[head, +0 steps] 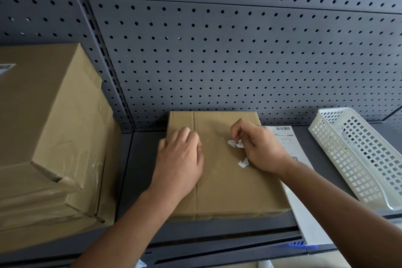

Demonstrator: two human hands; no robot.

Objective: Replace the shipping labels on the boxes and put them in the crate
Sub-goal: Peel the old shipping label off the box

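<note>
Left hand [180,159] lies palm-down on the flat cardboard box [221,191], steadying it, while beside it the right hand [258,148] pinches a torn white label scrap [236,143] between thumb and fingertips. Such thin paper probably tears easily, so grip close to the stuck edge; the box looks stiff and light. Beyond the right hand lies a shipping label sheet [285,137] showing barcodes, its print too small to read.

The big box [50,137] is cut off at the left edge, the basket [359,159] at the right. The flat box [228,185] and right hand [261,148] hide part of the label sheet [300,213]. Its print is too small to read. The hand also covers part of the scrap [236,143] it pinches.
</note>
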